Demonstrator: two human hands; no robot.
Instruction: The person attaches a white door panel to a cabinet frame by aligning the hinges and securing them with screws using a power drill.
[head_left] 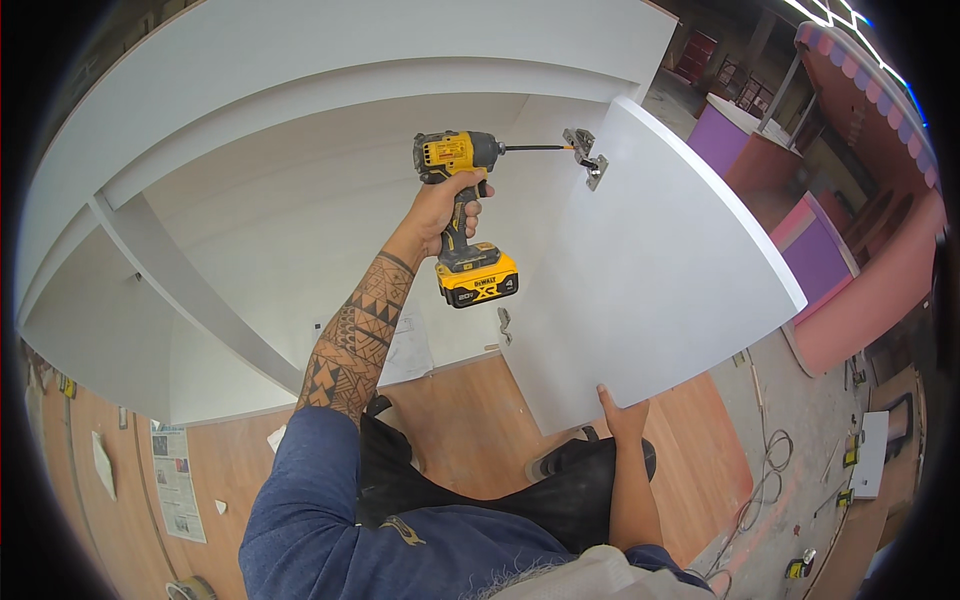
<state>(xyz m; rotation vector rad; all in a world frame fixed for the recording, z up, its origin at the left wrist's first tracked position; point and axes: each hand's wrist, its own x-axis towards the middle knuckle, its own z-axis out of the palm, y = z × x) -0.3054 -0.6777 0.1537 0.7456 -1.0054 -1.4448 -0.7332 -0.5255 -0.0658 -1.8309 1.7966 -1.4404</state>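
My left hand (448, 210) is wrapped round the grip of a yellow and black cordless impact driver (458, 152), a finger by its trigger. A long dark bit (538, 148) points right from the driver, its tip at the upper metal hinge (580, 142). That hinge sits on a white cabinet door (670, 260), which stands swung out from the white cabinet (400, 75). Lower on the door's inner edge is a second hinge (504, 325). My right hand (625, 415) grips the door's bottom edge, thumb on the near face and the other fingers hidden behind.
Wood-look boards (465, 400) lie under my feet. A paper sheet (408, 350) lies inside the cabinet, and newspaper (178, 480) at the left. A cable (770, 470) and several yellow tools (800, 565) are on the right-hand floor. Beyond stands a pink and purple booth (870, 290).
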